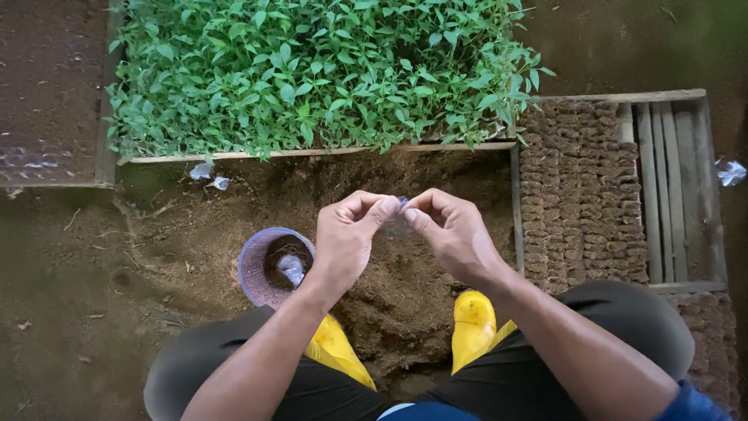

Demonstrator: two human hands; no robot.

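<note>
My left hand [348, 236] and my right hand [452, 232] meet in front of me above a heap of brown soil [405, 304]. Both pinch one small clear plastic bag [400, 212] between thumbs and fingertips; most of it is hidden by the fingers. A small purple basket [269, 267] with a bit of clear plastic inside sits on the ground just left of my left wrist. My yellow boots [474, 321] stand on either side of the soil heap.
A wooden tray of dense green seedlings [312, 70] lies beyond the soil. At the right a wooden slatted frame [670, 187] holds rows of small soil-filled bags [576, 195]. Plastic scraps [209, 176] lie near the tray edge. Bare earth spreads to the left.
</note>
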